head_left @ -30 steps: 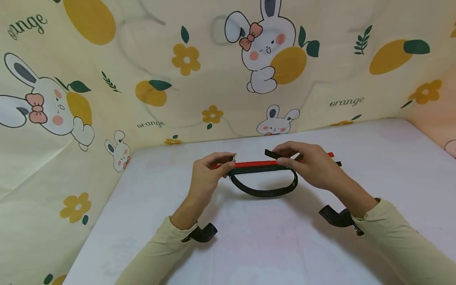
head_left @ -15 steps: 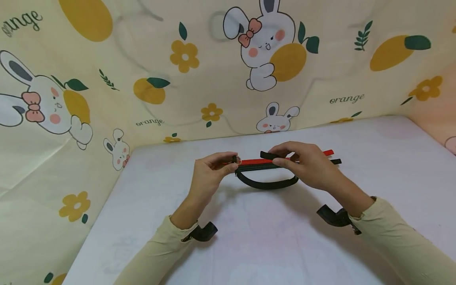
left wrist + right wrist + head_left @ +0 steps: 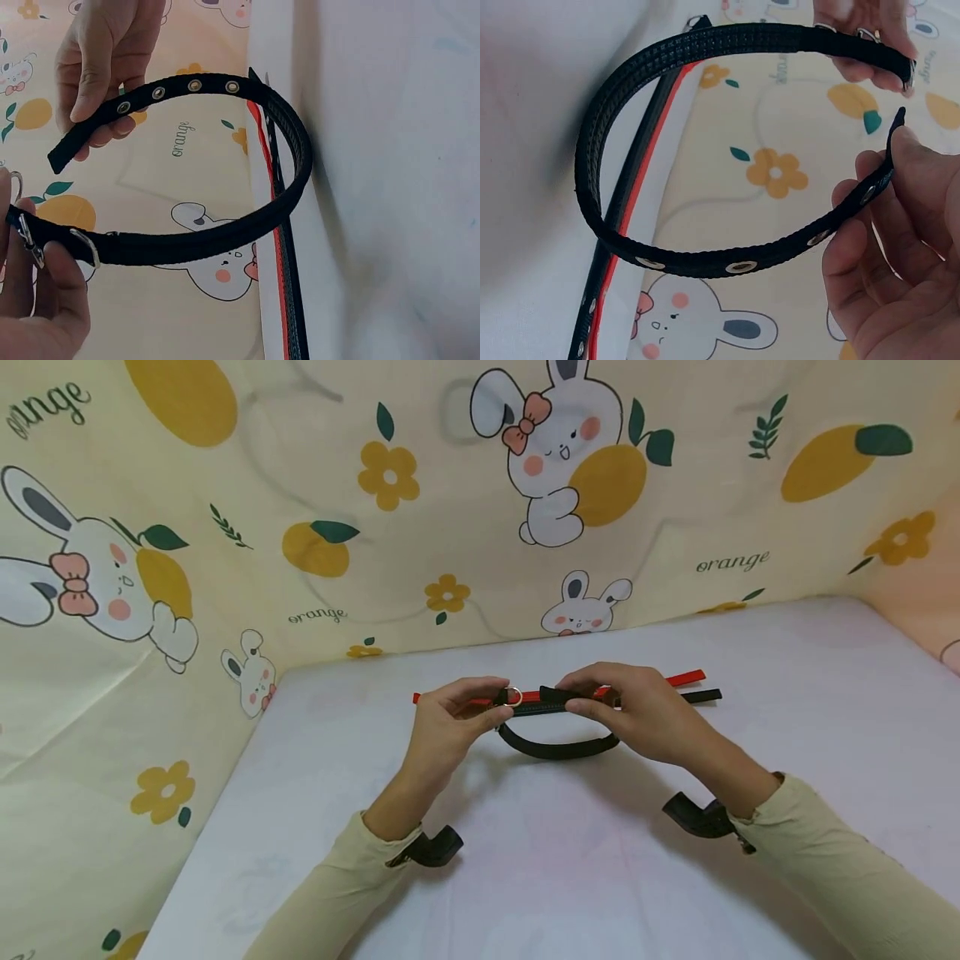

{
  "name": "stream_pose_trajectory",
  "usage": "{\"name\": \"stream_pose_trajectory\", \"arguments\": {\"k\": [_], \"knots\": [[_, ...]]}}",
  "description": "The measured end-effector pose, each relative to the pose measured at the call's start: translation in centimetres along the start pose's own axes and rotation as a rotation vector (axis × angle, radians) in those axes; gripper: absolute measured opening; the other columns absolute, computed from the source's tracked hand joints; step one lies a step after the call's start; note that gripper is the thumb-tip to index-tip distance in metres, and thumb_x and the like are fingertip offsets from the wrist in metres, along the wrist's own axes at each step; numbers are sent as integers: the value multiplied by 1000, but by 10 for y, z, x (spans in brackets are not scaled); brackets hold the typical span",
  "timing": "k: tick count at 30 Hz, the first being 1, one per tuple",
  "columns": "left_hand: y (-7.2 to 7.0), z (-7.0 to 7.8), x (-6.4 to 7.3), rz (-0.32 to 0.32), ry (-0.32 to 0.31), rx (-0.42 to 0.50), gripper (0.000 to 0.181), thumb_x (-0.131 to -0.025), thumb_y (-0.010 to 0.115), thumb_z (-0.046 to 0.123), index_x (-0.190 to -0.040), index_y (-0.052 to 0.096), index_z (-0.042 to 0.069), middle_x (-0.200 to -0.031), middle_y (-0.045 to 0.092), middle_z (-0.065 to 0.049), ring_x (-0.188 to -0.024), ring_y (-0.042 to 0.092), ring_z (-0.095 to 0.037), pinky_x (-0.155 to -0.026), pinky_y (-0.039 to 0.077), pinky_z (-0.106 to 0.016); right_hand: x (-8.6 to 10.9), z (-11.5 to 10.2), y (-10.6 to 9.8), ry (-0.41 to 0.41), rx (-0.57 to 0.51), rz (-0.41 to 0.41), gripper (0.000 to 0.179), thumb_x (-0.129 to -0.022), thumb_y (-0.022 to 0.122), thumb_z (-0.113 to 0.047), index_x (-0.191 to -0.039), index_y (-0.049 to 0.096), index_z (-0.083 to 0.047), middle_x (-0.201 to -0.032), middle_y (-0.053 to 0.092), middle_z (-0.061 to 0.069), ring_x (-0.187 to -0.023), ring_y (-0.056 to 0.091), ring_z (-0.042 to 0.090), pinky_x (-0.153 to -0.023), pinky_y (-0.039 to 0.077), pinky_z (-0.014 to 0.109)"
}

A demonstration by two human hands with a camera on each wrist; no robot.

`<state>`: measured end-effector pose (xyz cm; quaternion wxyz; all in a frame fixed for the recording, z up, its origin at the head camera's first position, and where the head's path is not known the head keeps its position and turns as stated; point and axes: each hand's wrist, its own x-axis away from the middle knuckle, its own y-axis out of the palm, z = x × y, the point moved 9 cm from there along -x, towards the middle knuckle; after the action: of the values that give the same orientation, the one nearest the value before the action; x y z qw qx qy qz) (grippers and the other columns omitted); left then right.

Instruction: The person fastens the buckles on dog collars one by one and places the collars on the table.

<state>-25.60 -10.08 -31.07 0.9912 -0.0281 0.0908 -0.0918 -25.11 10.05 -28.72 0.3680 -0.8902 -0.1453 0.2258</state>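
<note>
A black pet collar (image 3: pixel 187 246) is bent into a loop between both hands. My left hand (image 3: pixel 453 718) pinches its buckle end; the metal buckle (image 3: pixel 31 241) and a D-ring (image 3: pixel 88 247) show there in the left wrist view. With thumb and fingers, my right hand (image 3: pixel 637 706) pinches the strap's free end (image 3: pixel 891 142), which has several metal eyelets. The tip points towards the buckle, a small gap apart. The loop hangs on the near side of the hands in the head view.
Behind the loop, a red strap (image 3: pixel 686 678) and a second black strap (image 3: pixel 701 696) lie side by side on the white table (image 3: pixel 555 860). A cloth (image 3: pixel 420 560) printed with rabbits and oranges rises at the back. Black wrist mounts (image 3: pixel 435 847) stick out from the sleeves.
My right hand has moved left with the strap tip, and my left hand slightly right with the buckle end. The gap between the ends has narrowed.
</note>
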Motion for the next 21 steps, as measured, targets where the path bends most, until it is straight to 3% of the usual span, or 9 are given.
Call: {"name": "stream_pose_trajectory", "arguments": {"k": [3,10,21], "knots": [[1,2,0,-1,-3,-6,34,-82,79,3,-116,72,4,-108,72,-11,-93,72,-19,-85,58,-28,0,-3,0,-17,4,7,24,-93,70,-25,-117,71,-25,-112,72,-8,-99,64,10,-83,53,35],[5,0,5,-6,-33,8,33,-80,81,4,-113,74,5,-106,75,-9,-95,74,-23,-86,59,-31,5,-11,5,-46,-8,12,23,-92,72,-24,-116,71,-26,-107,72,-9,-78,60,11,-66,47,24],[11,3,7,-57,5,20,32,-81,80,2,-112,74,2,-107,75,-12,-94,74,-22,-85,59,-30,6,-24,4,-118,-6,54,24,-91,73,-20,-115,70,-26,-104,70,-13,-79,57,8,-66,46,22]]}}
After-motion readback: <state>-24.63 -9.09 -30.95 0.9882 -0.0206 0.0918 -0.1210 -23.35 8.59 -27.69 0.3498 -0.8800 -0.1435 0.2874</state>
